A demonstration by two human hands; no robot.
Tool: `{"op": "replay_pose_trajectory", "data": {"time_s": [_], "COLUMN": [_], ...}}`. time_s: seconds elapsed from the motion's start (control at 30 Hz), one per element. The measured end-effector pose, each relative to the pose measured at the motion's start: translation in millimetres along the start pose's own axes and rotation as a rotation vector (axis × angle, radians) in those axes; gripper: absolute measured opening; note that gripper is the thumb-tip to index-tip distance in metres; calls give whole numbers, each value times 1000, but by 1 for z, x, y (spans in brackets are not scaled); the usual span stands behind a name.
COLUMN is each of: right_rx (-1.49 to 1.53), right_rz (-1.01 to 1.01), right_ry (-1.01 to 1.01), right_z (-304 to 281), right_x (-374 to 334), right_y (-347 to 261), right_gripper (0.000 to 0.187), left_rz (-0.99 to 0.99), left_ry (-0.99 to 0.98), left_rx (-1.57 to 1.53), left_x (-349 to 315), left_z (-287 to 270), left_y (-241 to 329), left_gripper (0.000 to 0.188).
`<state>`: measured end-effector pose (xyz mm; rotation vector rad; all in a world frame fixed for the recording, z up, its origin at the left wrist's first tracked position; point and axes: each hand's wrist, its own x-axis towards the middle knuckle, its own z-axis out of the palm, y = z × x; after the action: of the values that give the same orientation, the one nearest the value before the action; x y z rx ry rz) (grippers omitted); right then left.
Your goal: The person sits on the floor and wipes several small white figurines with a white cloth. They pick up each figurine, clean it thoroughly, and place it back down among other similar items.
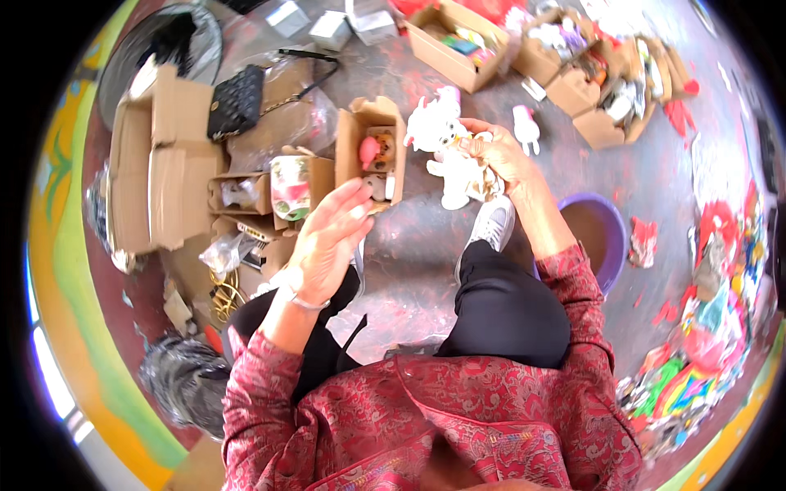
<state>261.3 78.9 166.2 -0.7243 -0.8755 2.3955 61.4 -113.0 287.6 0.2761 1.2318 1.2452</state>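
My right hand (pixel 501 154) holds a white toy figure (pixel 463 168) with small pink parts, raised over the floor in front of my right shoe. Its thumb and fingers close on the toy's side. My left hand (pixel 327 237) is open, its fingers stretched out flat at the near edge of an open cardboard box (pixel 348 143). Whether the fingertips touch the box I cannot tell. Inside that box lie a pink-and-yellow toy (pixel 377 151) and a greyish rounded thing (pixel 378 186), partly hidden by the box wall.
A purple tub (pixel 610 233) stands by my right forearm. Left are large cardboard boxes (pixel 184 196), a black quilted handbag (pixel 236 102) and a white-and-pink container (pixel 291 188). Toy-filled boxes (pixel 458 53) stand ahead. Another white-and-pink toy (pixel 526 128) lies right; colourful scraps (pixel 704 344) are heaped far right.
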Motion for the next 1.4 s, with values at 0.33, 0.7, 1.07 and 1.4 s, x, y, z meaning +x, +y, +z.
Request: {"op": "replay_pose_trajectory", "data": {"time_s": [0.33, 0.7, 1.07, 1.4], "right_rx": [-643, -568, -1290, -1345], "right_rz": [-333, -1037, -990, -993], "right_ry": [4, 400, 693, 268], "right_z": [210, 290, 255, 254], "right_x": [-62, -119, -87, -96], "right_y": [-54, -103, -71, -72], "right_gripper": [40, 12, 19, 19], "left_rz": [418, 724, 582, 667], "left_ry": [-263, -201, -442, -423], "left_rx": [-435, -113, 26, 235], "left_x": [-17, -31, -54, -30], "left_z": [41, 44, 41, 54], "left_y": [55, 61, 63, 55], "left_gripper": [71, 63, 54, 42]}}
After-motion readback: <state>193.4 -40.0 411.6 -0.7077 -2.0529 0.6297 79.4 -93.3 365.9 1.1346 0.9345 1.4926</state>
